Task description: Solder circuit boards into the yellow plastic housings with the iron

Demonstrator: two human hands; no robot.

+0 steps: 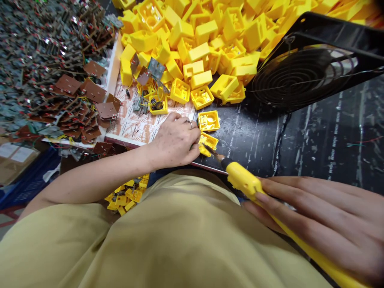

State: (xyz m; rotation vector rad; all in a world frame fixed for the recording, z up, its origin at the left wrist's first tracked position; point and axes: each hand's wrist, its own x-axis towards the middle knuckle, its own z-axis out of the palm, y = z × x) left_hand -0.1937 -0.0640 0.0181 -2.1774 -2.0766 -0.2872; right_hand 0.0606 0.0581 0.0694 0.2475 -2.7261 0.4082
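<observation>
While the right hand [324, 218] wraps round an iron [244, 178] pointing into the near case [211, 141] on the desk [246, 138], the left hand [177, 140] curls beside that case, partly covering it; what it grips, I cannot tell. Another case [209, 120] sits just beyond. Heaped cases [207, 34] and a fan [300, 76] crowd the far side, boards [85, 94] the left.

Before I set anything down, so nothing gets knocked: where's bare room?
On the black bench: between the front yellow cases and the cable; and, except a thin wire, right of it between the fan and right hand. Crowded: yellow pile, circuit boards.
</observation>
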